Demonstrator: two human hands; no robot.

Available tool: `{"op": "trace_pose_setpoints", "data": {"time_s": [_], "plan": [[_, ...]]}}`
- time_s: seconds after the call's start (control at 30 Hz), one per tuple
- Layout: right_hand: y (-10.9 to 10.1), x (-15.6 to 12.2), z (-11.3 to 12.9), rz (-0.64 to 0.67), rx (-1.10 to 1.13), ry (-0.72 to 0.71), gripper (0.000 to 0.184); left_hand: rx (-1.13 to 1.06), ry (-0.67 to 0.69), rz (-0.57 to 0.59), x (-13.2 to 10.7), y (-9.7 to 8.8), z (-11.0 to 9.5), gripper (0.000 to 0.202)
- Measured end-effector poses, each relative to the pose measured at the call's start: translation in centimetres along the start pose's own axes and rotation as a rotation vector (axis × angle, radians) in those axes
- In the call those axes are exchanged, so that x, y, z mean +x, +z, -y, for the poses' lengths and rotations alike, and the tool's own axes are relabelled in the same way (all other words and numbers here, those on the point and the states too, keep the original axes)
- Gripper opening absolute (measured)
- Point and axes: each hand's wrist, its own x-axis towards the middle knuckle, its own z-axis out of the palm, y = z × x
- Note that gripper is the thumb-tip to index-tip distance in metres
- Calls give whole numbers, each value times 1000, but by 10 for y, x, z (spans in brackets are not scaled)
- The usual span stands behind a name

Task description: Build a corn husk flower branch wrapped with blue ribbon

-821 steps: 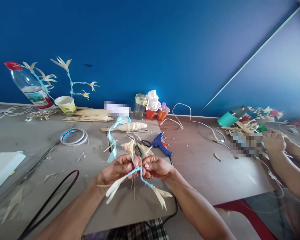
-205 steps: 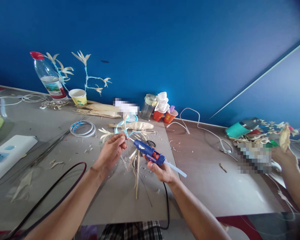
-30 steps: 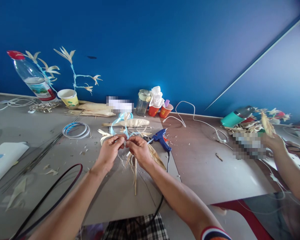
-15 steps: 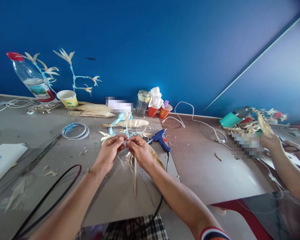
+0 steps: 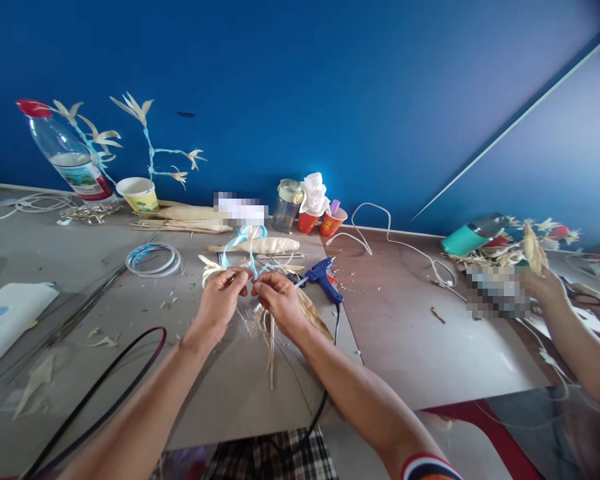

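Note:
Both my hands work close together above the middle of the table. My left hand (image 5: pixel 220 297) is closed in a pinch on one side of a corn-husk flower branch, whose stems are wrapped in light blue tape (image 5: pixel 253 263). My right hand (image 5: pixel 279 297) pinches the same branch from the other side. Pale husk petals (image 5: pixel 211 265) stick out past my left fingers. The exact spot between my fingertips is partly hidden. Just right of my right hand lies a blue hot glue gun (image 5: pixel 324 280), and below it a dried husk (image 5: pixel 314 313).
A roll of blue-and-white tape (image 5: pixel 153 259) and thin dark wires (image 5: pixel 87 303) lie on the left. Behind stand a bottle (image 5: pixel 75 167), a yellow paper cup (image 5: pixel 138 195), a jar (image 5: pixel 287 205) and red cups (image 5: pixel 333 220). Another person's hand (image 5: pixel 547 287) holds a husk at right.
The view has shifted slightly, so the background sits a little further right. The blue stem between my hands leans a bit more to the left. Both my hands keep their pinch.

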Motion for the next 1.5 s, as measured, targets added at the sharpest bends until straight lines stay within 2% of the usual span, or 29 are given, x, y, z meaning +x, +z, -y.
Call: {"op": "trace_pose_setpoints", "data": {"time_s": [0.13,0.57,1.0,1.5], "plan": [[-1,-1,0,18,10,-19,16,35,40,6,-1,1,-2,13],[-1,3,-3,34,-50,-33,17,105,30,19,-1,2,-4,16],[-1,3,-4,28,-101,-7,16,-74,12,8,-1,3,-1,19],[1,3,-6,35,9,14,18,-129,48,-54,-4,10,0,17]]}}
